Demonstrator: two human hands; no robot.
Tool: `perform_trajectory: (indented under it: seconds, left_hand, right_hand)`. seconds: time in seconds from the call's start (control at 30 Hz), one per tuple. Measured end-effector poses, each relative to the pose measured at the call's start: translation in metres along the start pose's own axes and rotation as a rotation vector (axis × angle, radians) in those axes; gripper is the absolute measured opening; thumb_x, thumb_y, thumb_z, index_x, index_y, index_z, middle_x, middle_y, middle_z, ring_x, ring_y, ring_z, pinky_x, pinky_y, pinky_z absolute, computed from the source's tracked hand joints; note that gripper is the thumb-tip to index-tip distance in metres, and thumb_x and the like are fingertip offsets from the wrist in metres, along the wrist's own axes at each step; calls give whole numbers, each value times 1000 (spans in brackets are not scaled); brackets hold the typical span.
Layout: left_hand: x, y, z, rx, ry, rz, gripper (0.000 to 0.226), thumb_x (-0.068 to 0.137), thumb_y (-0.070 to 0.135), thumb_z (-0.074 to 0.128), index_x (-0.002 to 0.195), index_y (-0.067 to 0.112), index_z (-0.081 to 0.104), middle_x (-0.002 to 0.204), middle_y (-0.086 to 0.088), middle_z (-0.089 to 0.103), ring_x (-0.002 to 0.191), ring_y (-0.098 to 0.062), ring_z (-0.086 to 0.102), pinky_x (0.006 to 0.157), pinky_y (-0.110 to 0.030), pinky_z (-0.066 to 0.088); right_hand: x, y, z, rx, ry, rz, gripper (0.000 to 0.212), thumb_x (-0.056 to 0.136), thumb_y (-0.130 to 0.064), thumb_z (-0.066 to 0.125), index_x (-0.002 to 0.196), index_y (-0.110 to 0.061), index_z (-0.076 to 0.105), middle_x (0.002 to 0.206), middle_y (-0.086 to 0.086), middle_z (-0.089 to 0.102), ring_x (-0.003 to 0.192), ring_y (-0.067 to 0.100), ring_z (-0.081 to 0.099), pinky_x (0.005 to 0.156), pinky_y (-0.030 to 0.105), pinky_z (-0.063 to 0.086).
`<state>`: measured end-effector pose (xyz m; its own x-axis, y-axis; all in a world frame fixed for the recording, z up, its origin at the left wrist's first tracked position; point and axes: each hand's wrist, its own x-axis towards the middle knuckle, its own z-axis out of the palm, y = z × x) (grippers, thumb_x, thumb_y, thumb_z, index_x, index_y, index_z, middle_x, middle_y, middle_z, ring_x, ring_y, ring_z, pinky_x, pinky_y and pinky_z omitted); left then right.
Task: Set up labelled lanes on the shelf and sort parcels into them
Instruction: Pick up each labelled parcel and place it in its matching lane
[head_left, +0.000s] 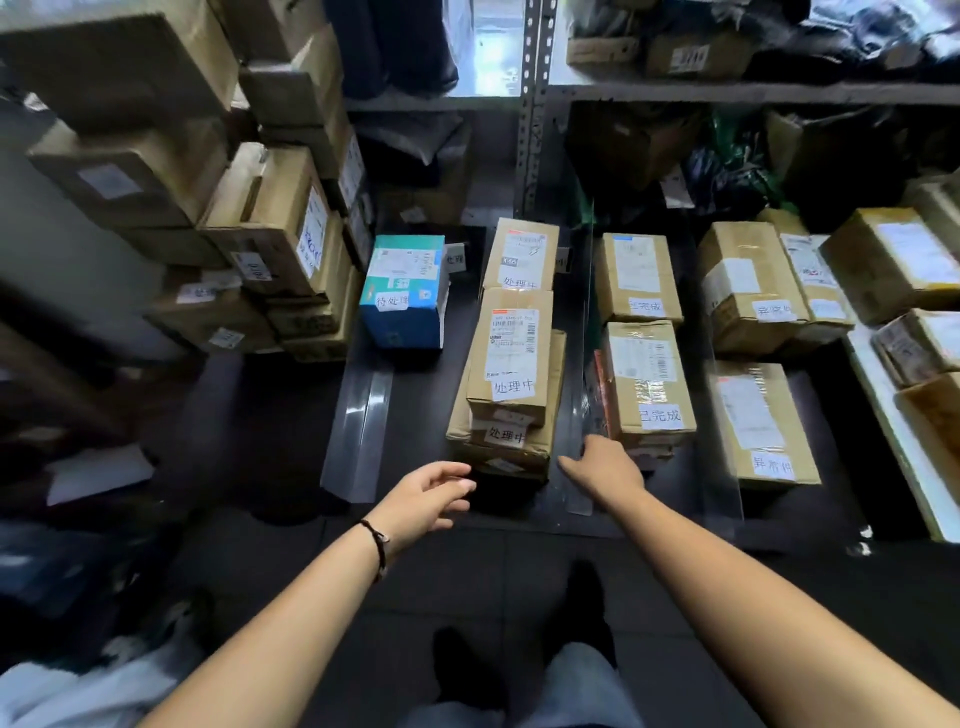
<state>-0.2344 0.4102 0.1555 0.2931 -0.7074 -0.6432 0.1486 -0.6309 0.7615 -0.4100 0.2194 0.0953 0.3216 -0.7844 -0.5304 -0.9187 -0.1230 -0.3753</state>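
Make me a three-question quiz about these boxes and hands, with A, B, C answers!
1. Where is the blue box?
A. far left lane
B. far right lane
C. on the floor

2. How many boxes are stacked nearest the left hand?
A. five
B. one
C. two

3. What are the hands doing?
A. gripping a box
B. open, holding nothing
C. clapping together

Answers:
1 A, it sits left of all the brown lanes.
2 C, the top box lies on a wider box.
3 B, the left hand and the right hand have spread fingers with nothing in them.
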Motion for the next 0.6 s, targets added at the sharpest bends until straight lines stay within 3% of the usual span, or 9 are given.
perform_trajectory:
  seconds: [0.17,0.33,0.5,0.6]
  left_hand:
    - [-6,-7,-17,35,-14,-2,19,101,24,56,118,29,61,121,3,69,108,-12,68,91,-30,54]
    - [-1,-1,-17,61,-29,4,20,101,24,56,120,28,61,118,5,70,108,-13,67,86,-27,54]
    - [7,2,-15,78,-27,4,18,100,25,57,117,30,61,118,5,70,103,-9,68,81,-23,54]
    - [9,5,-18,92,-26,5,19,100,25,57,118,29,61,118,5,70,104,-9,68,83,-24,55]
  right_hand:
    - [-8,10,12,-35,59,62,21,89,-12,54,107,-3,61,113,18,65,102,39,65,73,35,48]
    - [-10,25,3,-43,147,120,22,90,-12,56,109,-3,63,114,18,66,102,39,65,71,33,46]
    - [-12,36,2,-78,125,111,24,89,-12,54,110,-7,63,113,16,67,101,38,65,74,35,50]
    - [-13,30,-1,-99,119,67,25,94,-25,55,113,-9,60,111,13,67,99,36,66,71,35,49]
